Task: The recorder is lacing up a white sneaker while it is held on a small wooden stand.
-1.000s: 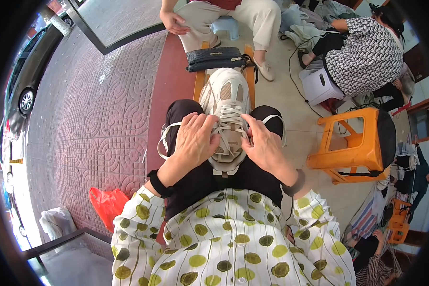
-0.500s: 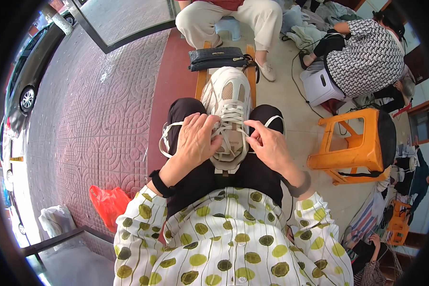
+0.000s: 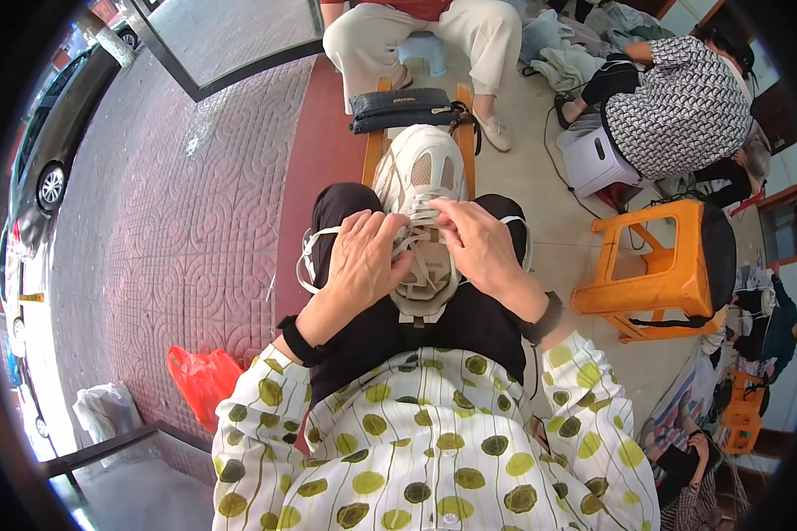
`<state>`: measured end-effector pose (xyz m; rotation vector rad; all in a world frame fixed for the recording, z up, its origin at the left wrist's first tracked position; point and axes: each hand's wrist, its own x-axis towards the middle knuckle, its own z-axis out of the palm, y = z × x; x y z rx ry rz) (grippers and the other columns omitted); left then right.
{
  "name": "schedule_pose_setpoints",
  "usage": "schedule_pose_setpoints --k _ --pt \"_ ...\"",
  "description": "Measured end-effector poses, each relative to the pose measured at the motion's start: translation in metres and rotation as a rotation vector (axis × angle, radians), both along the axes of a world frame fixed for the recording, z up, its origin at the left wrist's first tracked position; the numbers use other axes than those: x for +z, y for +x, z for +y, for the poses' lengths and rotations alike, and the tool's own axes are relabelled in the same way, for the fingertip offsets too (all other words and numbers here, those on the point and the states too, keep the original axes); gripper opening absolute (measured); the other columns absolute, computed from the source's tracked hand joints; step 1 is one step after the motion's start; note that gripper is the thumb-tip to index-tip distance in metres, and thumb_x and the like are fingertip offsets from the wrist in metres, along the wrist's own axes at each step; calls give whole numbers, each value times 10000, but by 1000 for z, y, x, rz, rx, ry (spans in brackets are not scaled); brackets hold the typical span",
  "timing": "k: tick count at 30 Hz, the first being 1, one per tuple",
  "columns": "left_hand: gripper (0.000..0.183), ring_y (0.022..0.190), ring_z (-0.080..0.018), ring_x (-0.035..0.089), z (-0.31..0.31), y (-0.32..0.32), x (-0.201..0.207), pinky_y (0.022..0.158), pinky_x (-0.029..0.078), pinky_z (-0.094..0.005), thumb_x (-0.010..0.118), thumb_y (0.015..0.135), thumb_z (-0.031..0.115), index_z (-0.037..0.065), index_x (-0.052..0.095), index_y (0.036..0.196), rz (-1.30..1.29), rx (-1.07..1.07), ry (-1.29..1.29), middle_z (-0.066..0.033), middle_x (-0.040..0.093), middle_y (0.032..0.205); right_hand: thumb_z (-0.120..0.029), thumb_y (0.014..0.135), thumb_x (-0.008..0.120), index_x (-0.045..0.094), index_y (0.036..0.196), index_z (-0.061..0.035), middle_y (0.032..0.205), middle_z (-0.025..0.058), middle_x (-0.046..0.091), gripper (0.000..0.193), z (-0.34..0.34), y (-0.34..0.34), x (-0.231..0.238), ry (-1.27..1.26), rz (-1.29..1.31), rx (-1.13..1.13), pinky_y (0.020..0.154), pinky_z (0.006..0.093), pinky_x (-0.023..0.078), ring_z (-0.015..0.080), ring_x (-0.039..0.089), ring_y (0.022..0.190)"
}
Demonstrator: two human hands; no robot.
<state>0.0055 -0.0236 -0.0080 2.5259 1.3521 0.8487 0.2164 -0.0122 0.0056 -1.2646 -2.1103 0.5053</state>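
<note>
A white and beige sneaker [image 3: 422, 157] stands between my knees on an orange stool [image 3: 375, 159], its toe pointing away from me. My left hand [image 3: 363, 258] is closed at the left side of the lacing, pinching the white shoelace [image 3: 308, 257], which loops out over my left knee. Over the right half of the lacing lies my right hand [image 3: 483, 248], thumb and forefinger pinched on the lace near the upper rows. Its fingers cover part of the crossings and the tongue. A dark zipped pouch [image 3: 400, 111] lies just beyond the toe.
Across from me sits a person in white trousers [image 3: 491, 40]. An orange stool [image 3: 651, 270] stands to my right, and farther off a person in a patterned top [image 3: 682, 106] bends over. At left are a red plastic bag [image 3: 202, 380] and a parked car [image 3: 62, 133].
My right hand has moved left and a little forward, from the shoe's right edge onto the lacing. My left hand stays in place.
</note>
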Motion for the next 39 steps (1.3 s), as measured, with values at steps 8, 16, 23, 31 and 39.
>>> schedule_pose_setpoints --k 8,16,23,31,39 --pt "408 969 -308 587 1 -1 1 925 427 -418 729 761 152 76 568 1128 -12 12 -12 -101 586 918 37 828 635 569 1270 -86 966 94 648 463 2 2 0 79 -42 47 786 396 536 287 645 909" --pt "403 977 -309 584 2 0 2 928 425 -416 733 762 161 84 569 1121 -3 24 -5 -101 570 894 27 796 625 511 1330 -90 835 100 637 558 27 6 -1 -133 -85 197 740 423 525 309 646 788" --pt "408 958 -306 584 -4 3 0 920 428 -415 732 751 157 88 568 1118 -23 21 18 -96 567 878 30 815 579 520 1340 -102 785 55 608 545 37 13 6 -341 -41 264 659 321 502 167 590 675" --pt "391 943 -293 593 -2 0 -7 903 424 -413 727 761 158 85 572 1112 -42 35 -36 -76 582 848 20 860 585 532 1316 -89 847 100 671 472 14 25 -10 -249 127 93 704 374 535 267 672 745" --pt "214 769 -313 642 44 20 16 683 502 -418 703 811 145 71 637 1001 -166 93 -185 -105 621 815 4 890 635 546 1318 -79 921 135 698 445 35 15 10 -36 139 95 714 328 559 248 688 765"
